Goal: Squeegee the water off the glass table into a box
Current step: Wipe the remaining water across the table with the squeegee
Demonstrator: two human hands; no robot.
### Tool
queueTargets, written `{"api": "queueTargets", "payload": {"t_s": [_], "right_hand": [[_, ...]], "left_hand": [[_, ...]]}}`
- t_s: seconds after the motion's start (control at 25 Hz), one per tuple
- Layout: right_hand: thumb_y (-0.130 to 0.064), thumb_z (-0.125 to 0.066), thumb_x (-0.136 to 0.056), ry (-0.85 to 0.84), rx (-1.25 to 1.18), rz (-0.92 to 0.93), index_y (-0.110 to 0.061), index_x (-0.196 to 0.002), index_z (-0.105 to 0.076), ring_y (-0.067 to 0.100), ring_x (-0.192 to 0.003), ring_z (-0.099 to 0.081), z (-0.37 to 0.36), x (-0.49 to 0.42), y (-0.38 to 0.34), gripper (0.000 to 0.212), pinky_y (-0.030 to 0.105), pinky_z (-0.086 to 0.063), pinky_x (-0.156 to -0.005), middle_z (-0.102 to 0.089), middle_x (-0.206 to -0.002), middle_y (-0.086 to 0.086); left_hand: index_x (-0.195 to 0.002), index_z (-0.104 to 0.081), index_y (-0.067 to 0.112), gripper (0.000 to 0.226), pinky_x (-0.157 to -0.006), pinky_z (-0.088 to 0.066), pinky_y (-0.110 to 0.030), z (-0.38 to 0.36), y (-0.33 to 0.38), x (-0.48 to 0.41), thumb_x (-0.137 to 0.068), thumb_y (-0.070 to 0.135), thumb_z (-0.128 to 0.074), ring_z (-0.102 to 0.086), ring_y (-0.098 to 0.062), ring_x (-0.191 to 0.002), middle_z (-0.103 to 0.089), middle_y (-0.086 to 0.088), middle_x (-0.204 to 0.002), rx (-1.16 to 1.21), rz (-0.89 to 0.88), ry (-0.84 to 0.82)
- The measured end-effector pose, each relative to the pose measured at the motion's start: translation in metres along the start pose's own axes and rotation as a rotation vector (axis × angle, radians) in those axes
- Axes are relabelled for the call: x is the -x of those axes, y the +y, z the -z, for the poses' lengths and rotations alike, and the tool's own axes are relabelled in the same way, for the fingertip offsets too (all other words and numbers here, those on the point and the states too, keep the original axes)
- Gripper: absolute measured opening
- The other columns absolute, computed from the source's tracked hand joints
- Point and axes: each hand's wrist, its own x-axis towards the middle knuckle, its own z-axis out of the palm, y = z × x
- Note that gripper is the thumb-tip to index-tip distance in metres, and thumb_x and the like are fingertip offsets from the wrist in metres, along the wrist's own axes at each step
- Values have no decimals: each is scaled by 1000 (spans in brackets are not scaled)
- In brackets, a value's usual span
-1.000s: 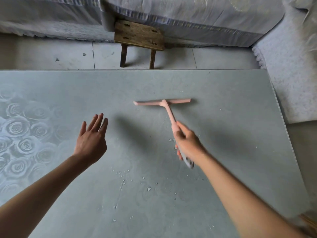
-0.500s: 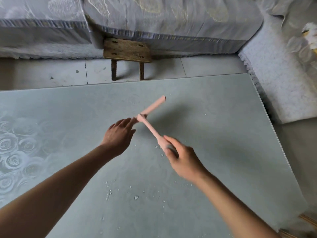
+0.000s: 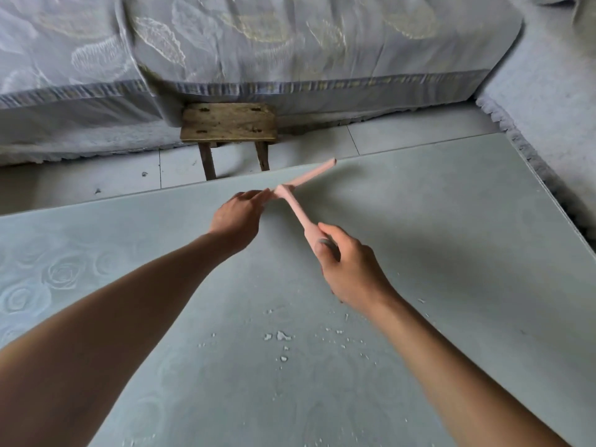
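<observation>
Pale grey-green glass table (image 3: 451, 221) fills the near and middle ground, with a faint rose pattern on its left side. Nearest on it lies a scatter of water droplets (image 3: 280, 336), between the two bare forearms that reach in from the near edge.

Beyond the drops, the right hand (image 3: 348, 269) grips the low end of the pink squeegee (image 3: 295, 204), fingers curled round the handle and thumb lying along its top. The handle slants up and to the left from that hand, lifted off the glass. The blade runs crosswise, its right end pointing far and right over the table's far edge. The left hand (image 3: 237, 217) reaches to the blade's left part, fingers stretched towards it and fingertips meeting it; whether they pinch it or only touch it cannot be told.

A second ago the blade lay level on the glass and the left hand hovered spread and well apart from it. Half a second ago that hand had already reached the blade, and the tool now sits farther out.

Past the table edge is a light tiled floor (image 3: 96, 175), then a small wooden stool (image 3: 229, 125) set against a sofa draped in a grey patterned cover (image 3: 290, 43). A white fuzzy cover (image 3: 548, 108) lies at far right.
</observation>
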Motion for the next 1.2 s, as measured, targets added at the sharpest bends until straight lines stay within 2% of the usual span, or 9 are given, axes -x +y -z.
{"api": "queueTargets", "payload": {"t_s": [0.12,0.2,0.32,0.48,0.56,0.64,0.84,1.04,1.2], "right_hand": [[-27,-42,-99,6,-100,-55,-25,-137,-47,20,-74,-48,-5,20,17,39,31,-44,-71,-56,-86,1],[-28,-41,-99,30,-105,-67,-26,-137,-46,25,-86,-58,-15,43,23,39,27,-42,-75,-65,-97,6],[-31,-41,-99,51,-100,-104,-33,-137,-44,19,-97,-61,-24,98,31,39,21,-38,-73,-68,-110,3],[-32,-41,-99,-37,-29,-138,-36,-139,-41,14,-92,-63,-22,146,30,41,14,-38,-72,-69,-106,2],[-31,-41,-99,3,-56,-83,-32,-137,-47,14,-94,-63,-4,137,16,38,19,-42,-77,-70,-107,0],[-29,-39,-100,79,-65,-32,-30,-133,-49,22,-95,-62,15,105,8,35,27,-44,-79,-69,-105,3],[-31,-35,-100,146,-108,-29,-24,-125,-52,27,-80,-55,45,-9,17,31,39,-47,-76,-60,-90,7],[-34,-32,-100,127,-176,-55,-30,-134,-46,25,-84,-54,34,-17,53,36,33,-43,-73,-55,-92,-2],[-38,-29,-101,133,-171,-105,-40,-135,-39,23,-94,-60,16,33,62,36,28,-43,-77,-65,-99,1]], "left_hand": [[-133,-55,20,35,-91,-42,-36,-10,5,6,-100,21,-43,-50,-27,-121,-58,-2,-133,16,-29,41],[-125,-63,19,31,-87,-43,-35,-12,10,20,-100,25,-45,-55,-27,-114,-64,-1,-125,53,-24,86],[-114,-71,14,24,-81,-50,-35,-11,25,71,-94,16,-57,-65,-29,-102,-70,-4,-114,105,-109,107],[-113,-72,20,26,-74,-54,-33,-8,18,127,-93,22,-55,-69,-26,-96,-72,1,-108,88,-139,-12],[-121,-66,30,28,-81,-51,-34,5,24,110,-97,27,-52,-64,-26,-107,-68,2,-118,57,-102,-90],[-125,-62,36,32,-85,-49,-36,14,37,65,-96,24,-52,-61,-29,-111,-65,1,-125,57,-92,-12],[-126,-62,29,36,-86,-49,-40,-1,60,-64,-97,14,-46,-60,-37,-110,-64,-10,-124,55,-110,123],[-123,-64,23,30,-76,-46,-37,-37,60,-80,-99,23,-45,-62,-38,-99,-68,-14,-114,-25,-137,215],[-118,-68,22,31,-76,-51,-37,-41,68,-33,-92,9,-56,-66,-31,-100,-69,-5,-116,11,-224,215]]}}
